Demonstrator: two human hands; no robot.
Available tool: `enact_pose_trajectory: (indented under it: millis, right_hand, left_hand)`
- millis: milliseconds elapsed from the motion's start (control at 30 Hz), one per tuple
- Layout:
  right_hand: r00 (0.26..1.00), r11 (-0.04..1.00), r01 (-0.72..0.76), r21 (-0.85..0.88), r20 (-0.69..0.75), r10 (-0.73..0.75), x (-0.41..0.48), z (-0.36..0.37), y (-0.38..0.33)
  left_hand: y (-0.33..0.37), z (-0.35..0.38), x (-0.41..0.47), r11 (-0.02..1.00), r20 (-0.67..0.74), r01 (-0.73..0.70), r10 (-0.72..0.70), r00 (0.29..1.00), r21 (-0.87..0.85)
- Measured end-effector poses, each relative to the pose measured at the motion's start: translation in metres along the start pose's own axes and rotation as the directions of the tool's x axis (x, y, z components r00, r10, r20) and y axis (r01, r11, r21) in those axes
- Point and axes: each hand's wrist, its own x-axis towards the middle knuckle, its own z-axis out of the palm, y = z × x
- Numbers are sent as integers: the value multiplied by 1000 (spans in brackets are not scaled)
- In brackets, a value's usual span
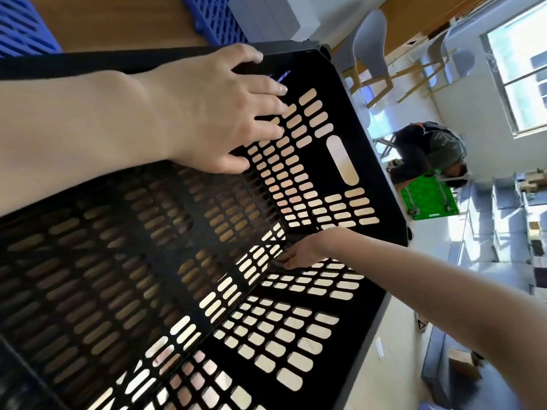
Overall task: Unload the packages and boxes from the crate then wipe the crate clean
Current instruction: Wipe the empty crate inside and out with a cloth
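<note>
crate (340,161) cut off left and bottom, right hand's (297,255) hold too dark to tell, clutter (461,377) at lower right blurred

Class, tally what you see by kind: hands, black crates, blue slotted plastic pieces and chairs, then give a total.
Hands: 2, left hand and right hand
Black crate: 1
Blue slotted pieces: 2
Chairs: 2
Total: 7

The crate (118,276) sits on the bench (118,22), left hand (225,113) on its inner wall, right hand (299,254) in its bottom corner.
</note>
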Motion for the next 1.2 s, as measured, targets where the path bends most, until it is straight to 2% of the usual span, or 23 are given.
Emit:
enact_pose_trajectory:
  millis: [167, 333, 533, 633, 767, 1033, 1200]
  right_hand:
    - [999, 999, -36, -14, 1, 36, 1, -3, -4]
    - [998, 989, -2, 147, -61, 11, -57, 6, 14]
    - [974, 963, -18, 269, -213, 78, -142, 26, 52]
    - [964, 943, -34, 331, -237, 118, -162, 30, 62]
    - [973, 965, -37, 260, -211, 94, -131, 27, 52]
    - [999, 993, -17, 120, -30, 21, -31, 1, 5]
    - [1000, 997, 1, 78, -8, 0, -11, -2, -12]
  left_hand:
    - [0, -2, 1, 1000, 41, -7, 7, 999, -1]
    - [1, -2, -2, 999, 60, -8, 6, 998, 40]
    - [0, -9, -3, 999, 45, 43, -43, 998, 8]
    - [0, -10, -2, 999, 77, 48, -47, 996, -12]
    - [1, -7, -1, 1000, 87, 23, -24, 996, 3]
    - [-1, 4, 2, 1000, 27, -1, 1, 1000, -13]
    - [-1, 3, 4, 999, 2, -7, 7, 1000, -42]
